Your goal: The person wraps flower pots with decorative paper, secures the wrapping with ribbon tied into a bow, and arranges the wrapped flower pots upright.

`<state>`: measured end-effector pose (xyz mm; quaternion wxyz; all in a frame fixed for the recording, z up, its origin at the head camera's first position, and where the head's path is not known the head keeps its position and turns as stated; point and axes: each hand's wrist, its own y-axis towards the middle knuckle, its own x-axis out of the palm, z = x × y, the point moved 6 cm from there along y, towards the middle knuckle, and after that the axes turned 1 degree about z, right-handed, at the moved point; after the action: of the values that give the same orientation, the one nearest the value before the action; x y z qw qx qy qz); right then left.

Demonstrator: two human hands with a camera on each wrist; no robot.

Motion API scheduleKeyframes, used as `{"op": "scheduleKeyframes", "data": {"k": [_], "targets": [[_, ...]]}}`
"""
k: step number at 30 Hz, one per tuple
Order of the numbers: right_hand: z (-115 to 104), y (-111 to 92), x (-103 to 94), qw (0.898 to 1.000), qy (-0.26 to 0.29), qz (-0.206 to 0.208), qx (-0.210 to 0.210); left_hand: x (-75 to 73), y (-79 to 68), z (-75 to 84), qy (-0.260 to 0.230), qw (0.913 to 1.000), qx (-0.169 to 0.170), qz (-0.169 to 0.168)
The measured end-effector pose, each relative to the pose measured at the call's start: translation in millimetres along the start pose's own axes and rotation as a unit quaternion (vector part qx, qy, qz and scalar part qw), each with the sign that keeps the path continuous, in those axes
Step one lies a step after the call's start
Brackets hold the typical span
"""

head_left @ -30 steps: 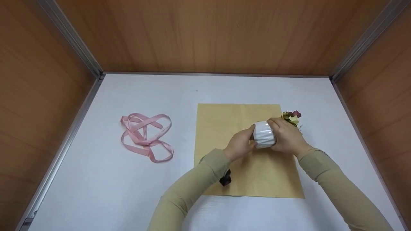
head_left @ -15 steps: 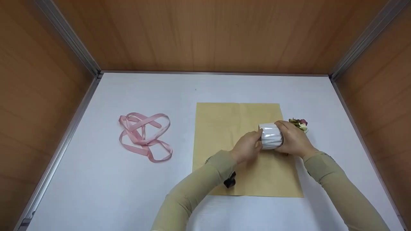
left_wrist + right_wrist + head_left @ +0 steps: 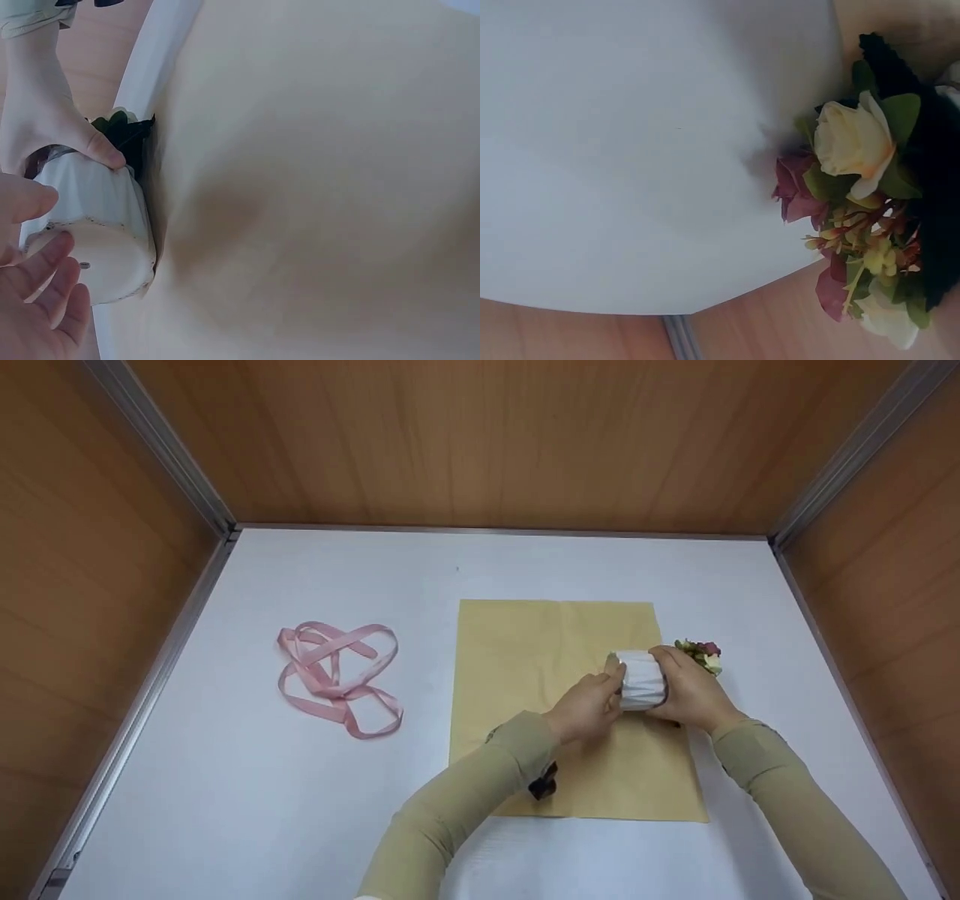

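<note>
A white ribbed flowerpot [image 3: 643, 681] lies on its side over brown paper [image 3: 510, 660], base to the left. My right hand [image 3: 694, 690] grips it around the rim end, its thumb along the wall in the left wrist view. At the base, my left hand [image 3: 589, 709] holds the pot's edge, thumb by the wall and curled fingers [image 3: 56, 289] against the flat bottom. Artificial flowers [image 3: 855, 146], cream and dark red with green leaves, stick out from the pot past the right hand. In the right wrist view the right hand's fingers are hidden.
A tangled pink ribbon [image 3: 341, 679] lies at the left of the white table [image 3: 360, 570]. Wooden panels [image 3: 480, 442] wall the table at the back and sides. A small black object [image 3: 543, 782] shows under the left wrist.
Both hands have moved right and slightly down with the flowerpot, mostly in the first half second. The flowers shift rightward beyond the paper's edge. The ribbon stays put.
</note>
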<state>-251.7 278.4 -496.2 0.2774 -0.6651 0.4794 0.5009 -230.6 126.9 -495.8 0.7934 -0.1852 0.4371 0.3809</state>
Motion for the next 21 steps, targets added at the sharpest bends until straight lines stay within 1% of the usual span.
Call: {"op": "scheduleKeyframes", "data": {"k": [3,6,9,11,15,18,21], "targets": [[1,0,0.9,1.000,0.017,-0.020,0.009,2.1,0.4,-0.2,0.002,0.9998,-0.010,-0.017],[2,0,0.0,0.997,0.054,-0.048,0.024,3.8,0.7,-1.3,0.002,0.9993,-0.019,-0.031],[3,2,-3.9,0.993,0.099,-0.050,0.051,4.5,0.8,-2.2,0.003,0.9993,-0.015,-0.033],[1,5,-5.8,0.989,0.125,-0.030,0.072,4.8,0.8,-3.2,0.002,0.9995,-0.008,-0.030],[-5,14,-3.2,0.985,0.139,0.025,0.097,6.0,0.6,-5.8,-0.002,0.9997,-0.003,-0.024],[-9,20,1.7,0.985,0.125,0.058,0.101,7.9,0.5,-7.9,-0.021,0.9992,-0.010,-0.032],[-12,23,5.6,0.987,0.089,0.082,0.101,9.9,-0.6,-11.7,-0.050,0.9970,-0.035,-0.047]]}}
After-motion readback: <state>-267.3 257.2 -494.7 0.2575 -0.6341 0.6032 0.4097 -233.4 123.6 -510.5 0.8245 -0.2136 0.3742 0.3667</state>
